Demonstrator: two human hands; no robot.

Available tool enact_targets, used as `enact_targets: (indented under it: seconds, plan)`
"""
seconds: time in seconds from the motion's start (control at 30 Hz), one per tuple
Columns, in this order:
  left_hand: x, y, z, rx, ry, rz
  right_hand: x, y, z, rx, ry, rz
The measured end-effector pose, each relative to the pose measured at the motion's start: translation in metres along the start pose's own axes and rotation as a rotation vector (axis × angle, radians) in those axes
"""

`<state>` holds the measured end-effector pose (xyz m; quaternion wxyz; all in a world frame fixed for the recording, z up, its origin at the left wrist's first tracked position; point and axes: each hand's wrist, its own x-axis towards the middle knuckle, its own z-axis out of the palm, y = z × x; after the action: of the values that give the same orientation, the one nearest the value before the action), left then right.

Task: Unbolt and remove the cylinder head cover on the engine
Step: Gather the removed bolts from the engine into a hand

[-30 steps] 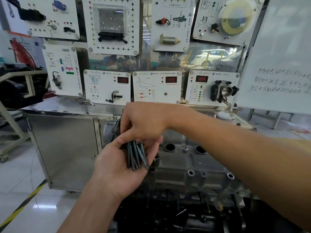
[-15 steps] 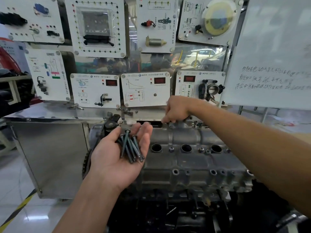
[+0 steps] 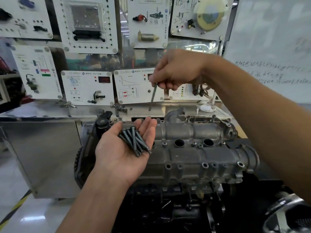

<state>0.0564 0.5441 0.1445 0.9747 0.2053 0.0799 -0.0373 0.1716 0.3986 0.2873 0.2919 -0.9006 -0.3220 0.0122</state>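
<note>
So, the left hand [image 3: 122,153] is held palm up and pretty much flat, fingers relaxed. A bundle of loose bolts [image 3: 134,142] is laid across the palm and fingers, nothing really gripped. It's parked just in front of the left end of the cylinder head cover [image 3: 193,153], which is sat on the engine in the middle of the shot, spark plug holes [image 3: 179,142] facing up. The right hand [image 3: 176,69] is raised above the cover's far edge. One long bolt [image 3: 153,96] is pinched by its top end between thumb and fingertips, hanging down with its tip clear of the metal. A couple of bolt heads [image 3: 189,117] can be seen standing along the back right edge. Behind it all, a steel cabinet [image 3: 42,148] and white training panels [image 3: 87,88] are set up.
</note>
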Motion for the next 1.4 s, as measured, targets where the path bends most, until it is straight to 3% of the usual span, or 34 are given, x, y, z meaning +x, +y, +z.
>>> enact_targets:
  seconds: [0.07, 0.13, 0.23, 0.37, 0.5, 0.6, 0.67, 0.77, 0.93, 1.17, 1.4]
  plan:
    - [0.0, -0.002, 0.003, -0.009, -0.015, 0.003, -0.017, -0.014, 0.004, 0.145, -0.094, -0.069]
    - [-0.001, -0.007, 0.006, -0.01, -0.048, -0.019, -0.027, -0.022, 0.02, 0.122, -0.167, -0.115]
    - [-0.003, -0.02, 0.013, 0.003, -0.097, -0.056, -0.032, -0.023, 0.049, -0.165, -0.185, -0.175]
    - [0.005, -0.038, 0.016, -0.058, -0.093, -0.153, -0.025, -0.002, 0.062, -0.601, 0.051, -0.235]
    - [0.011, -0.056, 0.012, -0.054, -0.077, -0.243, -0.018, 0.054, 0.021, -0.606, 0.247, 0.048]
    - [0.014, -0.065, 0.01, -0.006, -0.097, -0.284, -0.026, 0.098, 0.006, -0.689, 0.02, 0.318]
    - [0.017, -0.069, 0.012, 0.014, -0.11, -0.296, -0.031, 0.117, 0.009, -0.534, -0.072, 0.356]
    - [0.023, -0.077, 0.018, 0.033, -0.111, -0.301, -0.032, 0.13, 0.019, -0.429, -0.07, 0.29]
    - [0.029, -0.086, 0.023, 0.042, -0.117, -0.305, -0.036, 0.136, 0.029, -0.505, 0.016, 0.104]
    - [0.034, -0.086, 0.03, 0.052, -0.089, -0.24, -0.044, 0.146, 0.041, -0.644, 0.162, -0.014]
    - [0.045, -0.078, 0.026, 0.056, -0.105, -0.233, -0.044, 0.144, 0.037, -0.66, 0.064, -0.088]
